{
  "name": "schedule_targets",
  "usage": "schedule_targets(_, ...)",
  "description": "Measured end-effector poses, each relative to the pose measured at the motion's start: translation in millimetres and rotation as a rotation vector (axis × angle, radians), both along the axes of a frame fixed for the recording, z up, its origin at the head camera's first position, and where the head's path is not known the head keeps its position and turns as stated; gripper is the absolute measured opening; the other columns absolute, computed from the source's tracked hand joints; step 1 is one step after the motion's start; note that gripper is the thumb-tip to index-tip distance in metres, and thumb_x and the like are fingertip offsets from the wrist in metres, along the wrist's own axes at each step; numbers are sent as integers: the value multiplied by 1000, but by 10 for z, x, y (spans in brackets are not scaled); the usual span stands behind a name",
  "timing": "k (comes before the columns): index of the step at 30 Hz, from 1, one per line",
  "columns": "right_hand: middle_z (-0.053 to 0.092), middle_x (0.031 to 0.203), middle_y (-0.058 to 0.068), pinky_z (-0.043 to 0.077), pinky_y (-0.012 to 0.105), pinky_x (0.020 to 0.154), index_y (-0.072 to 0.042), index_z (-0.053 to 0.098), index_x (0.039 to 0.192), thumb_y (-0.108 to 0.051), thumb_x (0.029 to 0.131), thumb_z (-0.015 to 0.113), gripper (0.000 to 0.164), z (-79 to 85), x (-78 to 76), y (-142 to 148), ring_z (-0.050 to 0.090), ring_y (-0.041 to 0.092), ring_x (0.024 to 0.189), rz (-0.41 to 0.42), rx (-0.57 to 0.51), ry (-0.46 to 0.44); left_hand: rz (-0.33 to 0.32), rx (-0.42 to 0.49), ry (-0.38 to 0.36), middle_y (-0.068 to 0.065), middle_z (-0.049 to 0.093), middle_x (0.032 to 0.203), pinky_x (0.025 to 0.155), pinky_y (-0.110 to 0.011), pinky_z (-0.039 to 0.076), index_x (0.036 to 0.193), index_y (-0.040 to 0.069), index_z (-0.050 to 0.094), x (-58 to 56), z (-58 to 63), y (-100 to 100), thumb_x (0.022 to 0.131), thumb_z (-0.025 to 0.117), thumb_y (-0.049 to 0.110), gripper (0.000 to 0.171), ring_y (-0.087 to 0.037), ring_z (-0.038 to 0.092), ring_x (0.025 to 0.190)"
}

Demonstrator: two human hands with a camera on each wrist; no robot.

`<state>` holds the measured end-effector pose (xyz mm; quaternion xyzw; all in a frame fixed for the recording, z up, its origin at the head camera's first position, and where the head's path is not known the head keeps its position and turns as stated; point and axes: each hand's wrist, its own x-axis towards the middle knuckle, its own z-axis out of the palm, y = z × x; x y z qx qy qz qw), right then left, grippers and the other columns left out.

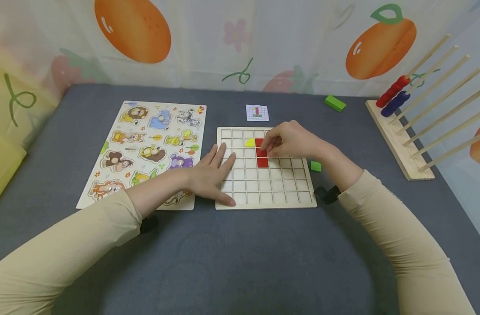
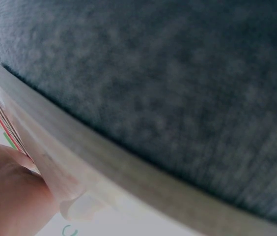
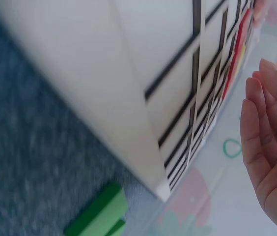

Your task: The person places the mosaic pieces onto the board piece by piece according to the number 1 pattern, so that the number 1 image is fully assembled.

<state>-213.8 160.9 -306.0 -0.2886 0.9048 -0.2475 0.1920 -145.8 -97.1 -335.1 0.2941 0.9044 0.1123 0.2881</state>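
A pale wooden grid board lies on the dark table. Red pieces stand in a column in its cells, and a yellow piece sits left of the top one. My left hand rests spread over the board's left edge. Over the red column, my right hand hovers with fingertips bent down right at the pieces and hides part of them. In the right wrist view the thumb and fingers of the right hand come close together, and nothing shows between them.
Left of the grid lies an animal puzzle board. Behind the grid is a small pattern card. Green blocks lie at the back and by the grid's right edge. A peg stand with red and blue beads is at the right.
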Motion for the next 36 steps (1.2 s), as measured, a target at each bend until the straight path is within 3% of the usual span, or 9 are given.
schedule_targets(11, 75, 89, 5, 51, 28, 75, -11, 76, 102, -9, 84, 77, 18, 37, -101, 311, 66, 14, 84, -77, 11, 53, -1, 9, 2, -25, -26, 161, 125, -57, -1, 159, 5, -6, -1, 10, -5, 82, 68, 62, 121, -45, -25, 150)
schedule_targets(25, 75, 99, 9, 50, 23, 76, -8, 72, 110, -11, 88, 73, 22, 21, -202, 852, 67, 12, 86, -222, 85, -18, 5, 17, -1, -24, -26, 162, 124, -59, 0, 159, 5, -5, -3, 5, -2, 82, 68, 62, 120, -44, -25, 150)
schedule_targets(36, 73, 107, 8, 49, 15, 78, -9, 70, 118, -15, 89, 72, 29, -29, -267, 1220, 66, 5, 90, -213, 102, -112, 5, 7, -6, -23, -27, 161, 125, -58, 0, 159, 6, -6, 7, 0, -2, 82, 68, 62, 121, -44, -25, 150)
